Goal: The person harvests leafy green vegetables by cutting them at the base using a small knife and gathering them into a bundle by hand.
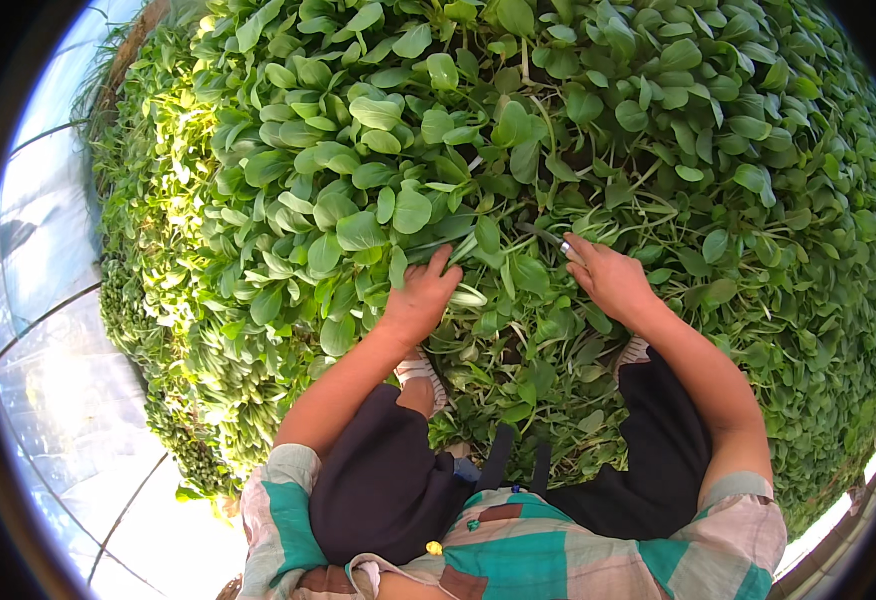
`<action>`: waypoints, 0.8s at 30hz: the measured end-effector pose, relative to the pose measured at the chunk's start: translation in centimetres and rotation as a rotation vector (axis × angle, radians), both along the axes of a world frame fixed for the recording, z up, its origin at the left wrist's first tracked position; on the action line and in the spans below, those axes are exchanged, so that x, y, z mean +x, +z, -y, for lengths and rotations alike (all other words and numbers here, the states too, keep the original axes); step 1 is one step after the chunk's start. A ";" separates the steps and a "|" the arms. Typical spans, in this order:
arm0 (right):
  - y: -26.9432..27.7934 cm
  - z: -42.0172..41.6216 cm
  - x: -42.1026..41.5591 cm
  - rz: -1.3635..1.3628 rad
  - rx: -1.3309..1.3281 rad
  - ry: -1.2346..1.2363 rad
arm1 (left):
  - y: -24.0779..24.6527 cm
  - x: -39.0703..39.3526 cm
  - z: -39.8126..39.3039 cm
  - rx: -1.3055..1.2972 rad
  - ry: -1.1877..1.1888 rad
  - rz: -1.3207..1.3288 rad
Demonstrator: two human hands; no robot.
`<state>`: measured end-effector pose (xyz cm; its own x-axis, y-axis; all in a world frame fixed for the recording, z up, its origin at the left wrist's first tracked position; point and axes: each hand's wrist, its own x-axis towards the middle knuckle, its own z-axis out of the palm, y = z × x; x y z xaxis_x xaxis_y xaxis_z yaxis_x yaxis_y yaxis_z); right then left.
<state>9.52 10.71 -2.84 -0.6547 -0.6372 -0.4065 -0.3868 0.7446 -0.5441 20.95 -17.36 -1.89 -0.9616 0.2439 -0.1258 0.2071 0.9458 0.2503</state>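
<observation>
My right hand (pixel 609 276) grips the handle of a small knife with a shiny metal ferrule (pixel 564 247). Its dark, slightly curved blade (pixel 537 232) points left among the stems. To the left, my left hand (pixel 421 298) is palm down on leafy greens (pixel 359 231), fingers curled around some of them. Pale stalks (pixel 469 295) stick out beside its thumb; leaves hide part of the fingers. Between the hands lie loose leaves and bent stems (pixel 516 281).
Dense upright greens (pixel 730 97) spread ahead and to both sides. Leaves and stalks cover the ground (pixel 528 375) between my sandalled feet (pixel 421 379). Clear plastic sheeting on curved ribs (pixel 55 300) rises at the left. Piled greens (pixel 235 390) lie at my left side.
</observation>
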 end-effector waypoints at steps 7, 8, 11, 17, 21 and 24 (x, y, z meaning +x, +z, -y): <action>-0.8 3.4 -0.2 -0.164 -0.006 0.113 | 0.6 -0.2 -0.8 0.049 -0.046 0.015; -0.9 3.9 -0.3 -0.195 0.026 0.129 | 0.9 -0.6 -0.9 0.027 0.004 0.045; -2.3 4.8 -0.3 -0.305 -0.004 0.168 | -0.4 -0.6 -0.3 0.178 0.166 -0.003; -1.1 4.9 -0.8 -0.111 0.046 0.173 | -0.7 0.0 0.6 0.248 0.282 0.132; 0.0 5.8 -2.2 0.124 0.066 0.151 | -0.6 0.6 0.6 0.366 0.304 0.099; 1.6 5.8 -2.4 0.049 0.092 0.190 | -0.5 0.8 1.0 0.357 0.294 0.068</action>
<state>7.16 4.88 -1.29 -0.5043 -0.7059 -0.4974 -0.4998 0.7083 -0.4985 21.72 -18.32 -2.36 -0.9889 0.0018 -0.1484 -0.0847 0.8143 0.5743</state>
